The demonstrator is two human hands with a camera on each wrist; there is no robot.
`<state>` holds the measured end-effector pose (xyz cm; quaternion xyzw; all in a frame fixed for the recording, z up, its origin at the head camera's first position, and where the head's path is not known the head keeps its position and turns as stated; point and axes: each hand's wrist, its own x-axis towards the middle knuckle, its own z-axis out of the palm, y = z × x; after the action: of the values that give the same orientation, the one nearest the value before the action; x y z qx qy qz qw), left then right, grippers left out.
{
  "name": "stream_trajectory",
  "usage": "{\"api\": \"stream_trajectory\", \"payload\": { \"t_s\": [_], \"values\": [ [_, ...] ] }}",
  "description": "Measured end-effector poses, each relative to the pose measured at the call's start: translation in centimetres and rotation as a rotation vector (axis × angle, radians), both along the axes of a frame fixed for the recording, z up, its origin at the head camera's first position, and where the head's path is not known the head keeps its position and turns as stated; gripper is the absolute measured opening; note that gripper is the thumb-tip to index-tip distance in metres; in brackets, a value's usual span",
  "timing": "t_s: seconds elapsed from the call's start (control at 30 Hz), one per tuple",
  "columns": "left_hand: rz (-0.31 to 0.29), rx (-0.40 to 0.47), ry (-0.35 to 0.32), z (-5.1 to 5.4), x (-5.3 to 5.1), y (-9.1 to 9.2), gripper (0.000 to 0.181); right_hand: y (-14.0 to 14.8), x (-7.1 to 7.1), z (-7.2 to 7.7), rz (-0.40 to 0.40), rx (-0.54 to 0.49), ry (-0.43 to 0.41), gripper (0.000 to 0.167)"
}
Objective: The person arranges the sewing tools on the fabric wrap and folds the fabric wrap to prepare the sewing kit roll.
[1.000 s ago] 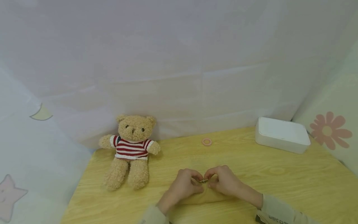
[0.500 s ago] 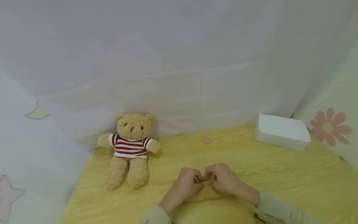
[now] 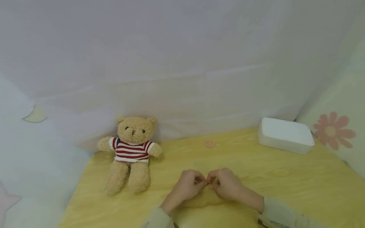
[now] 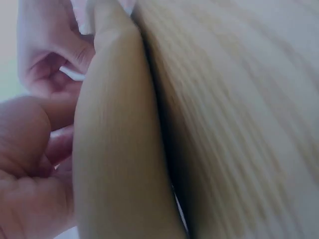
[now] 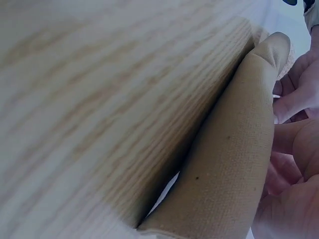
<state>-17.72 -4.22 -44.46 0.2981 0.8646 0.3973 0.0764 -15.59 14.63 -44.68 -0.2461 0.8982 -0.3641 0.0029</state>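
In the head view a tan cloth pouch lies at the front of the table, its colour close to the wood. My left hand and right hand meet at its far edge, thumbs and fingers pinching a small metal clasp from both sides. The fingertips now cover most of that clasp. From the left wrist view the pouch looks rounded and smooth, with the left fingers behind it. Woven texture shows on the pouch in the right wrist view, the right thumb and fingers curled at its far side.
A teddy bear in a red-and-white striped shirt sits at the back left of the wooden table. A pink ring lies beyond the hands. The white box stands at the back right, near the curtain.
The fingertips have drawn closer together over the clasp, which showed between them a second ago and is now mostly covered. The head view has shifted slightly. Pouch, bear, ring and box stay put.
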Motion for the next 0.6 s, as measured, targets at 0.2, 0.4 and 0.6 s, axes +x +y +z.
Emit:
{"api": "stream_trajectory", "payload": {
  "t_s": [0.2, 0.4, 0.6],
  "values": [
    [0.055, -0.09, 0.1, 0.2, 0.3, 0.9, 0.01, 0.1, 0.3, 0.1, -0.046, 0.028, 0.104, 0.016],
    [0.119, -0.063, 0.111, -0.2, 1.2, 1.2, 0.011, 0.1, 0.2, -0.2, -0.017, 0.056, 0.153, 0.015],
    [0.136, -0.077, 0.159, -0.1, 1.6, 1.5, 0.012, 0.1, -0.2, 0.0, 0.023, 0.051, 0.199, 0.019]
  ]
}}
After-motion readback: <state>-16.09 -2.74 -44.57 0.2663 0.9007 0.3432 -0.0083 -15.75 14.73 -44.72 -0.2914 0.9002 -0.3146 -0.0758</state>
